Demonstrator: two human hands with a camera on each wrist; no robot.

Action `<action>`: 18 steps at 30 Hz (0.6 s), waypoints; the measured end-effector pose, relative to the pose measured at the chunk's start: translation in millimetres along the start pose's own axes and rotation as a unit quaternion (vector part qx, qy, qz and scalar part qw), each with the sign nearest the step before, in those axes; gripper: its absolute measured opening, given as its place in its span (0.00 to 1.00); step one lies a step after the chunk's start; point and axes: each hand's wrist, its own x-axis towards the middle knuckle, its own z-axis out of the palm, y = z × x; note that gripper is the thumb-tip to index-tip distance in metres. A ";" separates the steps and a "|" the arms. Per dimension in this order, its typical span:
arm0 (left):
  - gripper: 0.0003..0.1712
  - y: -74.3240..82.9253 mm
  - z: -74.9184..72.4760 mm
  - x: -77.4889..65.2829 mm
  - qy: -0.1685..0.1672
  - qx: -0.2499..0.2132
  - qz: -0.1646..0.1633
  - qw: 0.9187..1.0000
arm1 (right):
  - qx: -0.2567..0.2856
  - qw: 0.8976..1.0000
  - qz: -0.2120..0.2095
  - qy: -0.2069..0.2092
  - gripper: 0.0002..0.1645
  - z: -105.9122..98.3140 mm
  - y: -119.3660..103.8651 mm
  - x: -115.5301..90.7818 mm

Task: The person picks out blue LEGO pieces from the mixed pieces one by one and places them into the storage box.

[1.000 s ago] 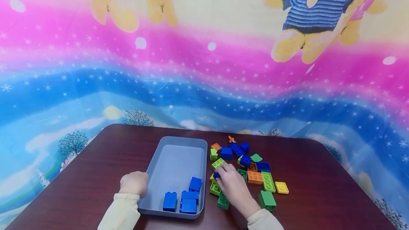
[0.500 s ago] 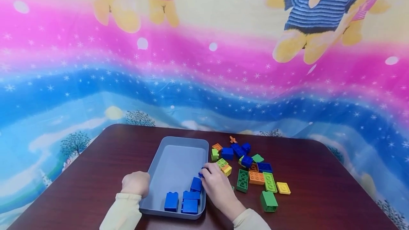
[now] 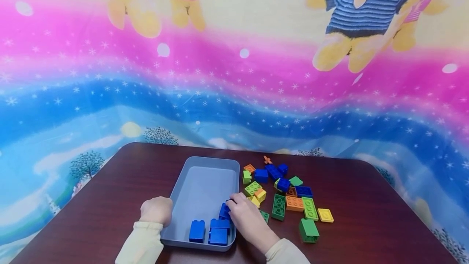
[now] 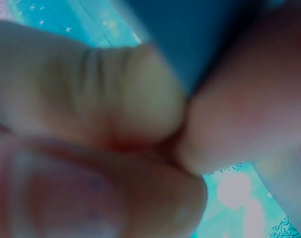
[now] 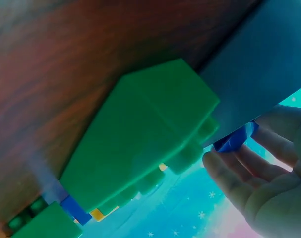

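A grey-blue rectangular tray (image 3: 205, 186) lies on the table, with several blue bricks (image 3: 197, 232) at its near end. My left hand (image 3: 156, 211) grips the tray's left rim; in the left wrist view its fingers and thumb (image 4: 155, 99) pinch the tray wall (image 4: 182, 39). My right hand (image 3: 249, 217) is at the tray's right rim, fingertips reaching over it. Between those fingertips it holds a blue brick (image 5: 234, 140), largely covered by the hand in the head view. The large green brick (image 5: 140, 124) looms near the right wrist camera.
Right of the tray lies a loose pile of bricks: a dark green one (image 3: 278, 207), an orange one (image 3: 294, 203), several blue ones (image 3: 261, 175) and a flat yellow one (image 3: 325, 215). A tall green brick (image 3: 309, 230) stands nearest the front. A printed cloth (image 3: 234, 93) hangs behind the table.
My right hand has moved left from the brick pile to the tray's right rim, carrying the blue brick, and its fingers have dipped slightly over the edge. The left hand keeps its hold.
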 end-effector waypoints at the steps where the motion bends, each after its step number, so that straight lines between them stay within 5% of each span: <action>1: 0.10 -0.2 0.0 -0.1 0.001 0.000 0.000 1.000 | -0.007 1.000 -0.003 -0.006 0.11 -0.1 -0.4 0.6; 9: 0.10 -0.3 0.0 0.0 0.003 0.000 0.001 1.000 | -0.047 0.994 0.004 -0.100 0.19 -1.4 -4.7 4.5; 18: 0.09 -0.7 -0.1 0.4 -0.009 -0.002 -0.003 1.000 | -0.062 0.993 0.000 -0.104 0.20 -1.1 -4.4 4.0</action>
